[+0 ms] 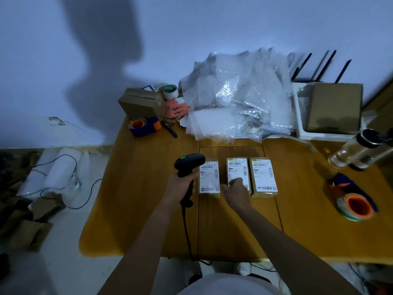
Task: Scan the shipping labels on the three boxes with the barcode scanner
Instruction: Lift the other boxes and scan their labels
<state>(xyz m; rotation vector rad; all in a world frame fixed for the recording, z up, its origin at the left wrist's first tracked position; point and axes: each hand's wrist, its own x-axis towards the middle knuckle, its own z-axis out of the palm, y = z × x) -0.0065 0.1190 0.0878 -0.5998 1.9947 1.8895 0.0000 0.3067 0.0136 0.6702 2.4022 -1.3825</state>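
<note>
Head view: left hand (pixel 180 186) grips scanner (pixel 189 162) beside boxes (pixel 209 179).

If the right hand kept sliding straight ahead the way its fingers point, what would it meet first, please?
The right hand already rests on the middle box, fingers aimed away from the person. It would probably cross that label, then bare table before the bubble wrap.

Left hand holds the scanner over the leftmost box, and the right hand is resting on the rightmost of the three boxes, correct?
Not quite. In the head view the right hand rests on the middle box, not the rightmost box. The left hand does hold the scanner by the leftmost box.
</note>
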